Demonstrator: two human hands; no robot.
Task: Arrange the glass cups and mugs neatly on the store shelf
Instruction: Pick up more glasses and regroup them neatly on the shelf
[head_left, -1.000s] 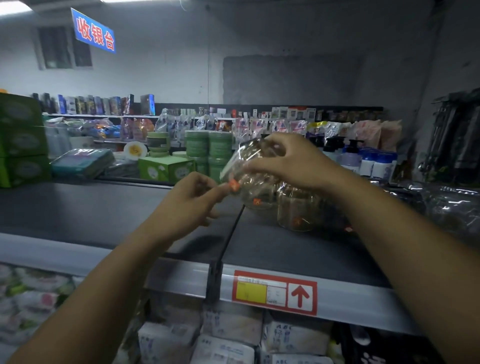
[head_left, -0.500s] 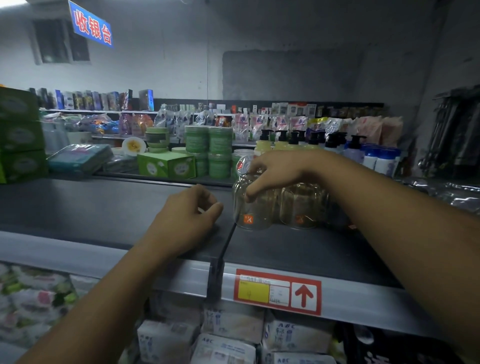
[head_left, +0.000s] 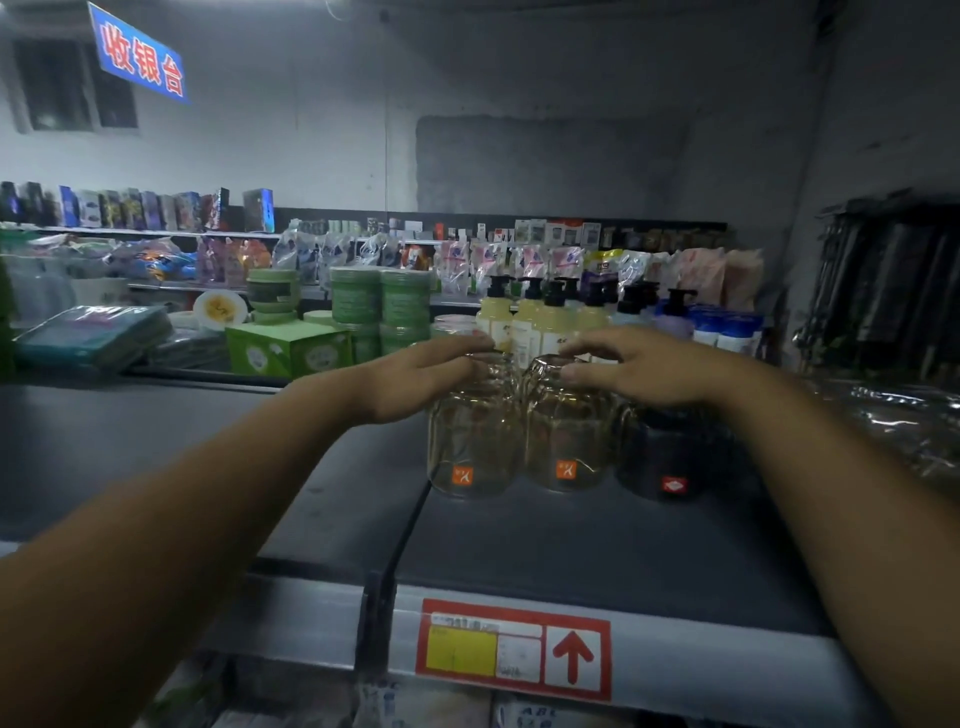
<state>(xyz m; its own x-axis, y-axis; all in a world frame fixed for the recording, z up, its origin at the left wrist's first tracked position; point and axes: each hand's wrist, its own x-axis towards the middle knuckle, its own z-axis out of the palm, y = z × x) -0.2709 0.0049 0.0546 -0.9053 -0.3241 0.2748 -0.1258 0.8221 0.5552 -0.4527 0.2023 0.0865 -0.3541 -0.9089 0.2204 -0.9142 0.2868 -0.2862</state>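
Glass, clear with a faint amber tint: 2 mugs stand side by side on the dark shelf (head_left: 571, 551), touching or nearly so, each with an orange sticker low on its wall. The left glass mug (head_left: 475, 441) sits just right of the seam between shelf panels; the right glass mug (head_left: 566, 436) is beside a dark mug (head_left: 660, 457) that carries a red sticker. Of the hands, the left hand (head_left: 421, 379) lies across the top of the left glass mug with fingers laid out fairly straight, gripping nothing. The right hand (head_left: 649, 369) hovers over the right glass mug, fingers loosely spread and relaxed, thumb and fingertips touching its top. On the shelf's front edge is a red-bordered price label (head_left: 511, 649) with a yellow patch and an arrow. Behind stand pump bottles (head_left: 540, 322) and stacked green tubs (head_left: 379, 296)
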